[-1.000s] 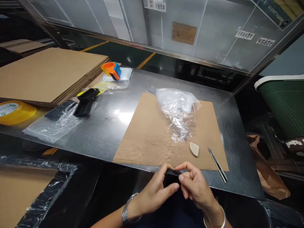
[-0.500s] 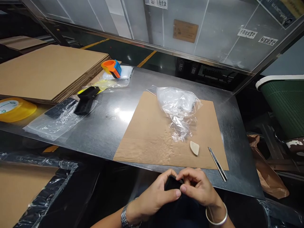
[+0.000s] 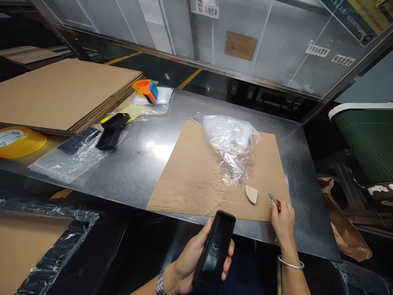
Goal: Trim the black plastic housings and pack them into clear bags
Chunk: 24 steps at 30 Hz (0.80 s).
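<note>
A long black plastic tray-like part (image 3: 215, 248) lies tilted in my left hand (image 3: 192, 258), the fingers wrapped round its sides in front of the table edge. My right hand (image 3: 283, 217) is closed on a slim utility knife (image 3: 272, 198) at the right edge of the cardboard sheet (image 3: 184, 180); only the knife's tip shows past the fingers. Between the hands, farther back on the sheet, rests a beige wedge-shaped piece (image 3: 251, 194). A crumpled clear plastic bag (image 3: 230, 135) with white contents lies behind it.
Two black plastic parts (image 3: 112, 131) sit on a clear bag (image 3: 70, 159) at the left. Beyond are an orange and blue tape dispenser (image 3: 145, 90), a stack of cardboard (image 3: 70, 94) and a yellow tape roll (image 3: 23, 141). A green conveyor belt (image 3: 365, 139) stands at the right.
My right hand has left the black part, moved right and closed on the utility knife. My left hand has turned the part, so its long inner side now shows.
</note>
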Each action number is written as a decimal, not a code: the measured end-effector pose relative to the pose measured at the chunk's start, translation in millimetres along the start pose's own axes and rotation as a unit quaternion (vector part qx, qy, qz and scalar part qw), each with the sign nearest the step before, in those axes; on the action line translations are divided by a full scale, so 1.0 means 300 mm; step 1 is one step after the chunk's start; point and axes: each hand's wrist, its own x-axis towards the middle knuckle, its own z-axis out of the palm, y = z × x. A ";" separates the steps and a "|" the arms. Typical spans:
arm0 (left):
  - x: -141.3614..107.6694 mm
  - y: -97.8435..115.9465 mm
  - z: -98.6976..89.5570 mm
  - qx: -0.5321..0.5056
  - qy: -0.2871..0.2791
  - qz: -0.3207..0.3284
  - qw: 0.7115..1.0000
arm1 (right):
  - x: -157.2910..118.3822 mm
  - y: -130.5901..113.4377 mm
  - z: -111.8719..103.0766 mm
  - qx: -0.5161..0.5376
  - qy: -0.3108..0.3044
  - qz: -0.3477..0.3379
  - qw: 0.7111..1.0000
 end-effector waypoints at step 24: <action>0.025 0.037 0.018 -0.060 0.019 0.068 0.996 | -0.064 -0.087 -0.006 -0.055 -0.040 -0.077 0.995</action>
